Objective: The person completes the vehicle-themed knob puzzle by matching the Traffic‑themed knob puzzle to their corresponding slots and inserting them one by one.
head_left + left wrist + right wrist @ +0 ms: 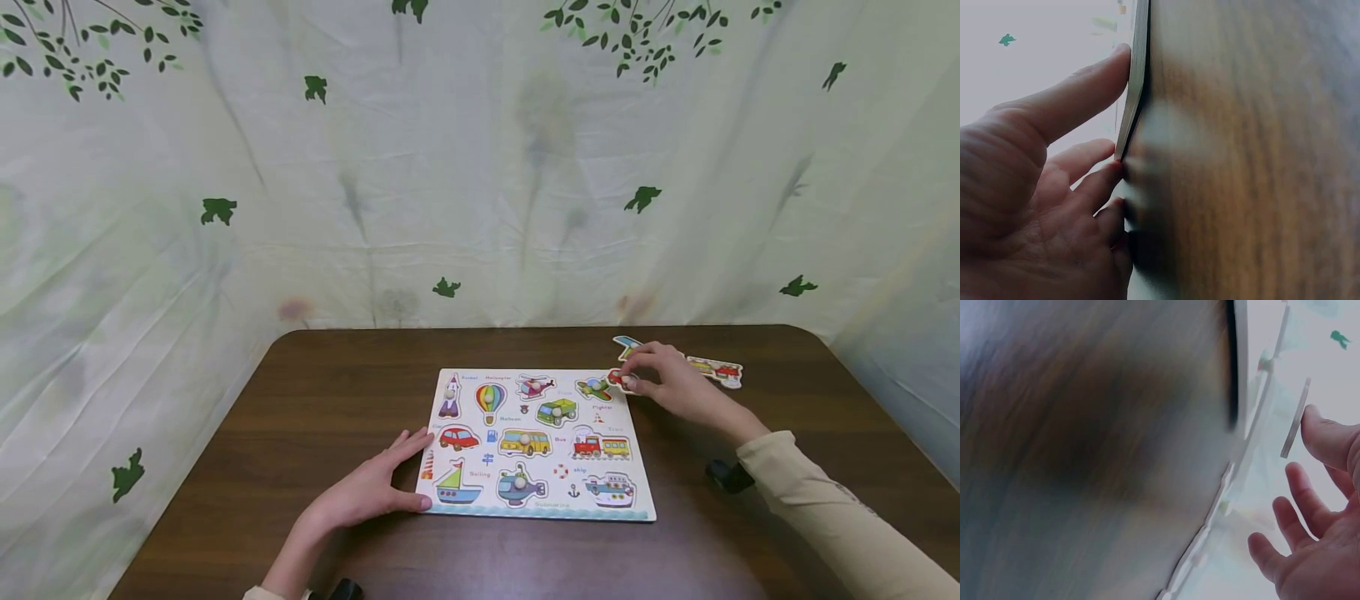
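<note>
A white wooden puzzle board (480, 525) with knobbed vehicle pieces lies on the table. My left hand (367, 483) rests at its left edge, fingers fairly straight and thumb near the lower left corner. In the left wrist view the thumb (1094, 81) touches the board's edge (1134, 94). Over the board's upper right corner, my right hand (667, 383) pinches a small red-and-white puzzle piece (614, 379). The right wrist view shows that piece (1295, 422) edge-on, raised above the table, at the thumb tip; the other fingers are spread below.
Beyond the right hand lie loose puzzle pieces: a blue-and-white one (624, 342), partly hidden, and a red-and-yellow vehicle piece (726, 372). The brown table (315, 400) reaches back to a pale printed curtain (465, 167). A black wrist device (727, 477) sits below the right wrist.
</note>
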`<state>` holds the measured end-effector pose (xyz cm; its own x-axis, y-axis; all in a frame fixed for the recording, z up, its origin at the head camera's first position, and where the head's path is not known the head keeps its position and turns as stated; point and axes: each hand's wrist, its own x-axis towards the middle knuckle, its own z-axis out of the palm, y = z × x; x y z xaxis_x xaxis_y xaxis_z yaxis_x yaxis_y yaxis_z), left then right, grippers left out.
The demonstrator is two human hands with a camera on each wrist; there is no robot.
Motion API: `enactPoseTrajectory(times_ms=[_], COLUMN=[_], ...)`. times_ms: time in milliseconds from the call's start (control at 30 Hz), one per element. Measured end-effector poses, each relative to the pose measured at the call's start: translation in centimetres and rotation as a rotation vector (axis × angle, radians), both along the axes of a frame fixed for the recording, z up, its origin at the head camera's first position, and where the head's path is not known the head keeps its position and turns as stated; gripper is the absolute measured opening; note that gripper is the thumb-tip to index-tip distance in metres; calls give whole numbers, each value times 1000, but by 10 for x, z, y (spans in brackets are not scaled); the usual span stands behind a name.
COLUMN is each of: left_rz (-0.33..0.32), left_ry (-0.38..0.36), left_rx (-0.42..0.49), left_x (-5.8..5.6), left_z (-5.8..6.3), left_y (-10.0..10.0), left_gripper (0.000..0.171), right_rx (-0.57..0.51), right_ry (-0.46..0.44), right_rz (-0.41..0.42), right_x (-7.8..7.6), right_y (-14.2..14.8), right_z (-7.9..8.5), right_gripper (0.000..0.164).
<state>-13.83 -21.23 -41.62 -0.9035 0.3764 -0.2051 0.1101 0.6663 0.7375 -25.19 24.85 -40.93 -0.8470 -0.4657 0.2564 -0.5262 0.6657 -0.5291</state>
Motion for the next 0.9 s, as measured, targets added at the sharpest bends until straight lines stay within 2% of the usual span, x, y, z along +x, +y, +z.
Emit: enactPoseTrajectory(times_ms=[433, 667, 900], left_rz=[5, 4, 6], left_ry=[6, 5, 4], left_rx=[-5, 2, 1], left_x=[-1, -2, 0], left_z=[-4, -7, -3], left_y=[0, -1, -1], left_gripper=[88, 88, 88], right_rx=[-21, -35, -31], right_ry=[46, 16, 2], right_rz=[87, 120, 152], right_x=[9, 13, 16], right_y=[-27, -41, -54], right_z=[8, 11, 12], right_gripper=[14, 15, 15])
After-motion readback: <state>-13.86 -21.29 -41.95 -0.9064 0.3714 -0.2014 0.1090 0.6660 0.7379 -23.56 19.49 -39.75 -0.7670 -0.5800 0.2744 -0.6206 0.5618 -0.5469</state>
